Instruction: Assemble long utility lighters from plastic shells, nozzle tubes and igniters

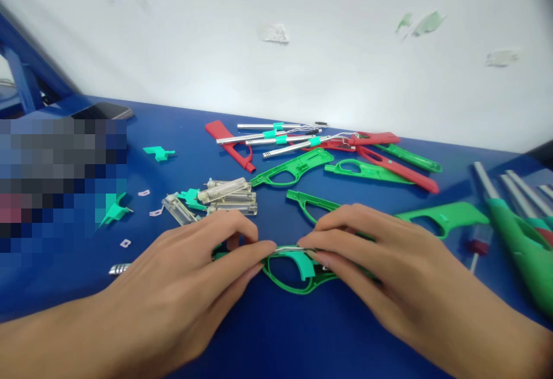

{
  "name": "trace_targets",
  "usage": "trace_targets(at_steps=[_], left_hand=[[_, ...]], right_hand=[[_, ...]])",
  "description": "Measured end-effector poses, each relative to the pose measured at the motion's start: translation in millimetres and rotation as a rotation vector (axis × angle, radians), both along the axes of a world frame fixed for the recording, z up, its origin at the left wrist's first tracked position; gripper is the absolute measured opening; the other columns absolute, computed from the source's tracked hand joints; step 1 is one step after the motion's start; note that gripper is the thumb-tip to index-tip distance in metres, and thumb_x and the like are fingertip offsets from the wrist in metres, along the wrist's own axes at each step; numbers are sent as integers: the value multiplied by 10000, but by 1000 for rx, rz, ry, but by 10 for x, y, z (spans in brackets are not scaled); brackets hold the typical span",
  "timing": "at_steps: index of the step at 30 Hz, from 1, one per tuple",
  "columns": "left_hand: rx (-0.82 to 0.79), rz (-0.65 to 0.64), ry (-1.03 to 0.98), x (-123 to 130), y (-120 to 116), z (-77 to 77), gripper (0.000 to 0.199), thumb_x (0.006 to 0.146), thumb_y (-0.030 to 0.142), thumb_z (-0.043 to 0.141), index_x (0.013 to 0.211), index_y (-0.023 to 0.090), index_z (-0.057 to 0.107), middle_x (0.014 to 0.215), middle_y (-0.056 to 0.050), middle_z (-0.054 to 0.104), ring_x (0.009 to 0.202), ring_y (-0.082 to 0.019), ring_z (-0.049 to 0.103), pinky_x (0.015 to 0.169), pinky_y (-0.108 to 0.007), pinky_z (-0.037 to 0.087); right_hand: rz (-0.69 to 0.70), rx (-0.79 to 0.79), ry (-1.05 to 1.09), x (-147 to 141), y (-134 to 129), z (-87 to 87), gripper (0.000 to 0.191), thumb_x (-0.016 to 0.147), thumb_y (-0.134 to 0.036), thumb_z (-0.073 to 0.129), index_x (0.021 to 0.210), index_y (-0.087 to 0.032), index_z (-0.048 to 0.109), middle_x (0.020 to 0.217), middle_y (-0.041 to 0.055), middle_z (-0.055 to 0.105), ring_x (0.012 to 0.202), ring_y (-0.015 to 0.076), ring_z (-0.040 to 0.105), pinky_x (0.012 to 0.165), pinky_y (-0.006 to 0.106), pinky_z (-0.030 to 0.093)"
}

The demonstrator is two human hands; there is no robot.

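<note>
Nearest the camera are the person's two bare hands, the left hand (185,281) and the right hand (384,264), both closed, fingertips and thumbs gripping a green casing (298,292) between them at the near part of the blue table (268,338). The casing lies directly under and between the fingertips, its finger loop hanging toward the camera, its ends hidden by the hands. A teal trigger (306,266) sits across the loop, and a thin pale wire (287,249) runs along the top edge, between the two sets of fingertips. Whether the casing touches the table cannot be told. In handling, the casing is judged light and fairly stiff, of smooth plastic that may slip a little; the loop and edges look thin and could flex, and the wire appears the most fragile item. The sound hold is judged to be by the solid lengths either side of the loop, with the trigger left unpressed. Beyond the left hand lies a pile of clear tanks (231,190); beyond the right hand, another green casing half (464,216), with a screwdriver (478,242) just beside it
</note>
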State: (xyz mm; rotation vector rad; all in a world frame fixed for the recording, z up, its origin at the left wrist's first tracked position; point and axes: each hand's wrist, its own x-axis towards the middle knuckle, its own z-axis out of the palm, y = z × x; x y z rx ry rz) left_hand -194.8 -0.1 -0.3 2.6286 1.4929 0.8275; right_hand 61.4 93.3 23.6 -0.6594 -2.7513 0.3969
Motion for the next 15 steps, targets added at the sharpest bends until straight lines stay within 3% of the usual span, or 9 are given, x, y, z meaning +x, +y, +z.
trace_targets(at_steps=[8,15], left_hand=[[-34,-33,69,-50,53,-36,376,1070,120,433,1358,303,591,1087,-5,584,866,-104,603,690,-204,494],[-60,-24,69,-54,42,-15,374,1055,121,413,1248,328,658,1067,7,584,800,-91,573,731,-188,466]], right_hand=[[57,102,20,28,-3,-3,354,984,-31,478,1091,-249,735,1056,12,737,898,184,685,836,342,587],[77,105,-21,82,-55,41,263,1057,-203,490,1208,-301,683,1144,-28,730,1049,162,670,959,346,526]])
